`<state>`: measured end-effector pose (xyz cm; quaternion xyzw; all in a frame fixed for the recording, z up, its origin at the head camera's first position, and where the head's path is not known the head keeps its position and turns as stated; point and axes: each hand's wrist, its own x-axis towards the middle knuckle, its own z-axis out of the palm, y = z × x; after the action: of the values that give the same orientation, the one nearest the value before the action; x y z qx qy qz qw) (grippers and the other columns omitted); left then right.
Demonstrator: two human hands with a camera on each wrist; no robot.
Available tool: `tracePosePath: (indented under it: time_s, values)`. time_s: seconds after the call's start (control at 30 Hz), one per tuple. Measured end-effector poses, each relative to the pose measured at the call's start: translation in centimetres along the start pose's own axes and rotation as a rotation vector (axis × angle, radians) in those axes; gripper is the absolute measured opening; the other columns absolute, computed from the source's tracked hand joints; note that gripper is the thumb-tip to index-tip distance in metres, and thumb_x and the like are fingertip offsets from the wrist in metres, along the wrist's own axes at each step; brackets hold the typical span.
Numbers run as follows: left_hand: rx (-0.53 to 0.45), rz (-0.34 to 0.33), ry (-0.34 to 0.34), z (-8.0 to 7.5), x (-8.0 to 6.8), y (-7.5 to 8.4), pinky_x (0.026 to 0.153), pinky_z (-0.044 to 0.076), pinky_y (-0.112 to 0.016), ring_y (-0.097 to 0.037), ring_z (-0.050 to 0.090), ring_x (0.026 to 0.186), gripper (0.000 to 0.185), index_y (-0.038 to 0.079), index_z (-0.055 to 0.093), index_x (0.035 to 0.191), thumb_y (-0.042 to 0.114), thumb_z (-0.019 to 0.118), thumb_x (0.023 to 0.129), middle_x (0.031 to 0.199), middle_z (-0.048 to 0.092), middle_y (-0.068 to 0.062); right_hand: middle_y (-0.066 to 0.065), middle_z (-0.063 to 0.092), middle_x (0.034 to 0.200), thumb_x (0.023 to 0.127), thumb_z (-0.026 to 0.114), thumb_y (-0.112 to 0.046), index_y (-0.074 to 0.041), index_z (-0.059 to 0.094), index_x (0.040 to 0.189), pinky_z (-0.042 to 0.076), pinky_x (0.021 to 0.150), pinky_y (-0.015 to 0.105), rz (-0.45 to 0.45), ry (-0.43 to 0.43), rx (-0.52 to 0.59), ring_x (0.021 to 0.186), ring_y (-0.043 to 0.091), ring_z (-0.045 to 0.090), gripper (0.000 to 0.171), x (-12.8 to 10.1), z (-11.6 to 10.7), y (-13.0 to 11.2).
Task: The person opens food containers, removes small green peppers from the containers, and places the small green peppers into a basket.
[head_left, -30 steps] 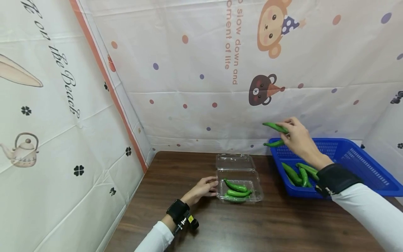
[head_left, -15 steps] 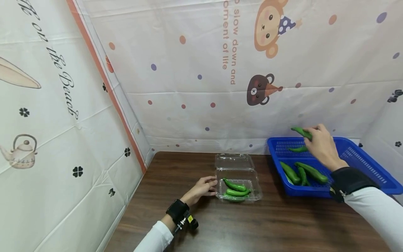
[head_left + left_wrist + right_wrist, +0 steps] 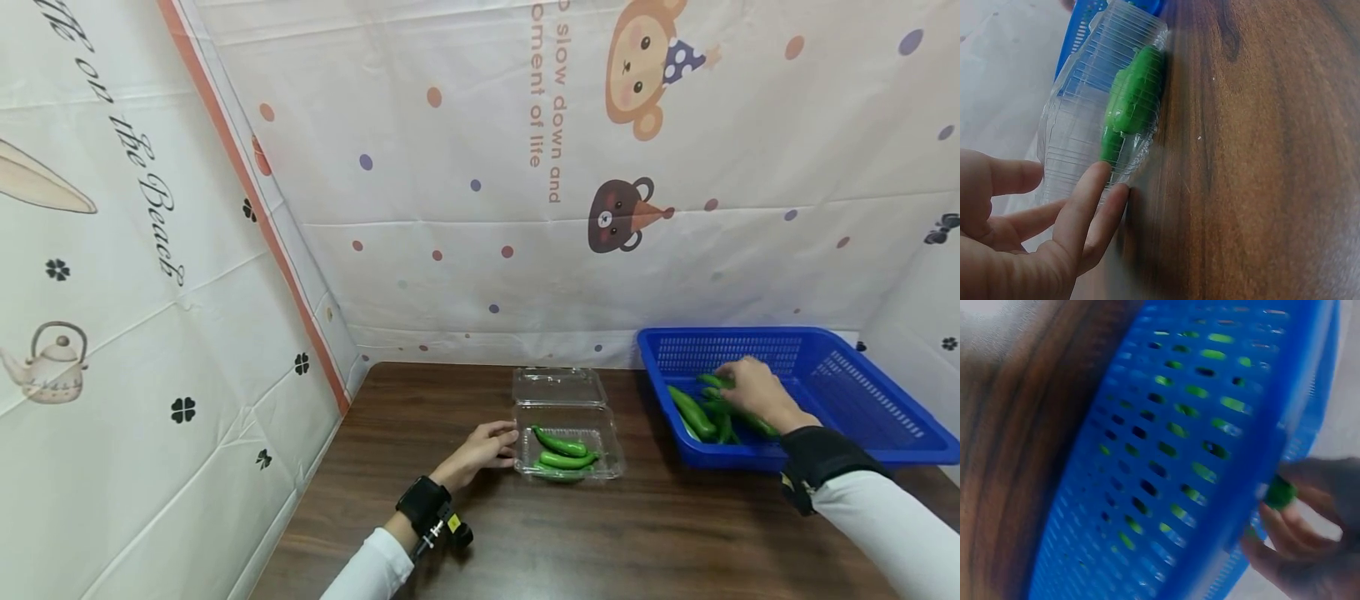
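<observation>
In the head view my right hand is down inside the blue plastic basket. It pinches a green chili pepper between thumb and fingers, as the right wrist view shows past the basket's rim. Several more green peppers lie in the basket's near left corner, partly covered by that hand. My left hand touches the left side of a clear plastic clamshell box with extended fingers. The box stands with its lid folded back, and a few green peppers lie in its tray.
Both containers stand on a dark wooden table, the basket to the right of the box. A printed white cloth hangs behind the table and along its left side. Each wrist wears a black band.
My right hand has moved right and then down into the basket with peppers in its grip. The left hand stays at the box.
</observation>
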<state>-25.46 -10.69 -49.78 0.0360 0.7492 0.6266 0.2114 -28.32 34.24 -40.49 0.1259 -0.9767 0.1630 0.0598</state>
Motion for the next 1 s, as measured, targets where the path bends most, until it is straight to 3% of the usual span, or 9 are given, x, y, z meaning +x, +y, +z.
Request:
tracePosePath:
  time_s: [0.13, 0.23, 0.37, 0.47, 0.6, 0.67, 0.83, 1.0]
  values:
    - [0.006, -0.001, 0.000, 0.0, -0.1, 0.1, 0.091, 0.063, -0.035, -0.022, 0.067, 0.107, 0.047, -0.001, 0.048, 0.148, 0.021, 0.055, 0.107, 0.141, 0.055, -0.021, 0.036, 0.068, 0.098, 0.082, 0.076, -0.001, 0.018, 0.067, 0.111, 0.059, 0.071, 0.057, -0.015, -0.174, 0.016, 0.091, 0.051, 0.066, 0.036, -0.1, 0.6, 0.4]
    - [0.008, 0.001, 0.003, 0.0, -0.1, 0.1, 0.091, 0.064, -0.035, -0.021, 0.067, 0.106, 0.047, -0.001, 0.048, 0.148, 0.020, 0.055, 0.107, 0.141, 0.055, -0.022, 0.025, 0.069, 0.089, 0.082, 0.078, -0.004, 0.018, 0.067, 0.112, 0.058, 0.066, 0.047, -0.014, -0.257, 0.027, 0.080, 0.038, 0.065, 0.038, -0.2, 0.9, 0.5]
    - [0.005, 0.003, 0.002, 0.1, 0.0, 0.0, 0.091, 0.063, -0.034, -0.022, 0.067, 0.106, 0.047, -0.001, 0.048, 0.148, 0.020, 0.055, 0.107, 0.142, 0.055, -0.022, 0.001, 0.048, 0.068, 0.084, 0.078, -0.006, 0.021, 0.065, 0.112, 0.039, 0.059, 0.030, -0.015, -0.307, 0.050, 0.064, 0.017, 0.043, 0.040, -0.5, 1.3, 0.7]
    - [-0.001, -0.001, 0.002, 0.1, 0.1, -0.1, 0.091, 0.063, -0.034, -0.022, 0.067, 0.107, 0.046, -0.001, 0.048, 0.148, 0.020, 0.054, 0.108, 0.142, 0.054, -0.022, -0.004, 0.036, 0.063, 0.087, 0.075, -0.007, 0.022, 0.064, 0.115, 0.031, 0.057, 0.026, 0.000, -0.317, 0.071, 0.058, 0.012, 0.033, 0.041, -0.6, 1.7, 0.9]
    - [0.001, -0.003, 0.003, 0.1, 0.2, -0.2, 0.091, 0.063, -0.034, -0.023, 0.066, 0.108, 0.047, -0.001, 0.048, 0.149, 0.021, 0.055, 0.107, 0.142, 0.054, -0.022, 0.009, 0.060, 0.068, 0.091, 0.071, -0.009, 0.018, 0.066, 0.115, 0.043, 0.054, 0.031, 0.010, -0.255, 0.054, 0.058, 0.018, 0.050, 0.036, -0.4, 1.3, 0.6]
    - [0.006, 0.000, 0.002, 0.0, 0.2, -0.2, 0.091, 0.063, -0.035, -0.023, 0.067, 0.108, 0.047, -0.001, 0.048, 0.149, 0.021, 0.055, 0.107, 0.142, 0.054, -0.022, 0.023, 0.069, 0.083, 0.092, 0.069, -0.009, 0.016, 0.068, 0.113, 0.053, 0.057, 0.041, 0.017, -0.190, 0.040, 0.069, 0.029, 0.063, 0.033, -0.2, 0.7, 0.1]
    - [0.008, 0.003, 0.000, 0.0, 0.2, -0.2, 0.092, 0.063, -0.035, -0.022, 0.066, 0.108, 0.048, -0.001, 0.047, 0.149, 0.021, 0.054, 0.108, 0.142, 0.054, -0.022, 0.039, 0.066, 0.109, 0.095, 0.065, -0.007, 0.015, 0.066, 0.116, 0.059, 0.063, 0.050, 0.015, -0.024, 0.032, 0.092, 0.049, 0.067, 0.031, 0.5, -0.6, -2.1]
    - [0.002, 0.002, -0.006, 0.0, 0.2, -0.2, 0.091, 0.063, -0.034, -0.021, 0.066, 0.106, 0.047, -0.002, 0.047, 0.149, 0.020, 0.054, 0.108, 0.142, 0.054, -0.022, 0.042, 0.056, 0.121, 0.098, 0.063, -0.009, 0.011, 0.065, 0.123, 0.055, 0.054, 0.043, -0.008, 0.128, 0.049, 0.087, 0.044, 0.066, 0.032, 1.3, -1.2, -5.2]
